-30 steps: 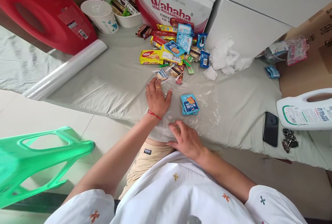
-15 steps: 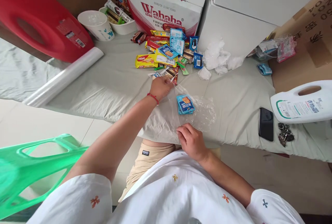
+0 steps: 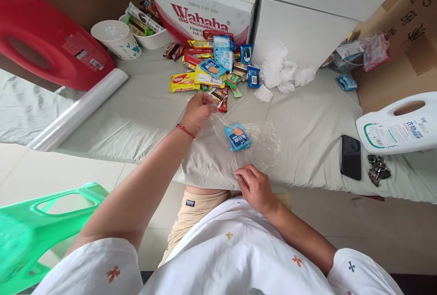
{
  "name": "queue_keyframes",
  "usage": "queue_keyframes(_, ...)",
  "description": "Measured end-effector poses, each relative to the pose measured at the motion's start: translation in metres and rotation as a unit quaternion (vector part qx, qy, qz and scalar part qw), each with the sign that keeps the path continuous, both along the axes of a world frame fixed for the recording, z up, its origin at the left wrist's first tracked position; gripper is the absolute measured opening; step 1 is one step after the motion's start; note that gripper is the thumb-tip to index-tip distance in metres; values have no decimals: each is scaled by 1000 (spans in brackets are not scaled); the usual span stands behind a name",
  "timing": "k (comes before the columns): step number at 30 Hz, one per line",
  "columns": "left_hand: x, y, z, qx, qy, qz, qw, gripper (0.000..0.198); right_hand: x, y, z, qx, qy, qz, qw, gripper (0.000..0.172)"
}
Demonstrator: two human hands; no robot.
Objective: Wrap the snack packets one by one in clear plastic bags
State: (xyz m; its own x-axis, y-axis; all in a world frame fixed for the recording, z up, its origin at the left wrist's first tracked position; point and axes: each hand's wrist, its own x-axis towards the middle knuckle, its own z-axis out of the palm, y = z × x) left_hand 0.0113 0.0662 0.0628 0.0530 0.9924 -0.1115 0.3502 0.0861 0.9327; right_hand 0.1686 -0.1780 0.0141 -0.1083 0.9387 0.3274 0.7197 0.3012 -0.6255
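Note:
My left hand (image 3: 198, 112), with a red string at the wrist, is closed in a pinch on the far left corner of a sheet of clear plastic film (image 3: 264, 142). My right hand (image 3: 255, 189) pinches the film's near edge by the table's front. Between them, a small stack of blue snack packets (image 3: 238, 137) lies on the crinkled film. Just beyond my left hand is a pile of wrapped snacks, with a yellow wafer packet (image 3: 184, 82) and a brown-and-white packet (image 3: 217, 98) nearest to it.
A clear film roll (image 3: 82, 106) and a red jug (image 3: 51, 35) are at left. A paper cup (image 3: 116, 40) stands by a snack bowl (image 3: 153, 40). Crumpled white plastic (image 3: 278, 69) sits by the boxes. At right are a phone (image 3: 351, 157), keys (image 3: 378, 170) and a white jug (image 3: 403, 126).
My left hand has shifted a little left with the film, drawing it tauter, and now covers a small packet's spot. My right hand has stayed nearly in place. The view has shifted slightly.

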Motion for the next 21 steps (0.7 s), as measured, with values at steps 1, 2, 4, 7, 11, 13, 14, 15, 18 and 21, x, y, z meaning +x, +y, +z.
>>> queue_keyframes(1,1,-5,7,73,58,-26,995,29,0,0,0,-3,0,-1,1000,14)
queue_keyframes(2,4,-11,15,147,116,-60,980,31,0,-1,0,-8,-1,-2,1000,15)
queue_keyframes(4,12,-26,34,258,208,-142,933,34,0,-1,-1,-21,-12,-1,1000,17)
queue_keyframes(7,28,-43,55,320,280,-255,868,31,0,-2,-2,-37,-37,3,999,20)
queue_keyframes(11,42,-43,52,316,311,-313,840,42,1,-3,-4,-24,-63,1,998,20)
queue_keyframes(13,43,-36,41,289,320,-301,850,54,2,-6,-5,-15,-73,10,997,20)
queue_keyframes(14,42,-34,35,272,325,-303,853,60,3,-7,-6,-13,-78,19,997,20)
queue_keyframes(15,40,-32,29,257,330,-313,853,64,4,-9,-6,-11,-83,29,996,20)
queue_keyframes(18,28,-35,17,233,333,-362,839,63,9,-15,-8,-6,-98,49,994,22)
queue_keyframes(21,10,-49,11,231,327,-379,834,60,20,-23,-10,9,-112,60,992,23)
